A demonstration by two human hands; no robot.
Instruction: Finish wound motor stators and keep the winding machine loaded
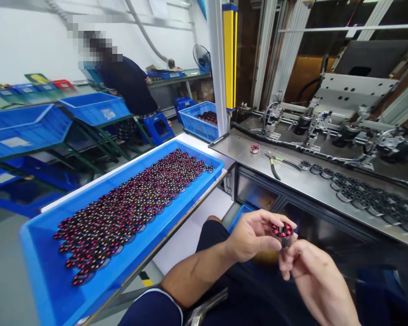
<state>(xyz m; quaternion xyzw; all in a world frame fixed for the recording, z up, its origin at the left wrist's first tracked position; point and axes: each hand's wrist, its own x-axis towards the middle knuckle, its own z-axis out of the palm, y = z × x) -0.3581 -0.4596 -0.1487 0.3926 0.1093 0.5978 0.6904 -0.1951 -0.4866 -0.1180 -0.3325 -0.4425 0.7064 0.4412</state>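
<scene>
Above my lap, my left hand point(256, 235) is closed round a small round motor part point(283, 230) with red windings on its top face and a metal rim. My right hand point(302, 259) is just below and right of it, fingers curled near the underside of the part; whether they grip it or something small is hidden. On the left, a long blue tray point(204, 156) holds rows of similar red and copper wound parts. One more red wound part point(255, 149) lies on the metal bench point(248, 158), near green-handled pliers point(275, 165).
Dark unwound cores point(360, 192) line the bench at the right, before a machine with several fixtures point(304, 124). A yellow post point(229, 59) rises behind. At the back left, a person point(129, 86) leans near blue bins point(95, 108).
</scene>
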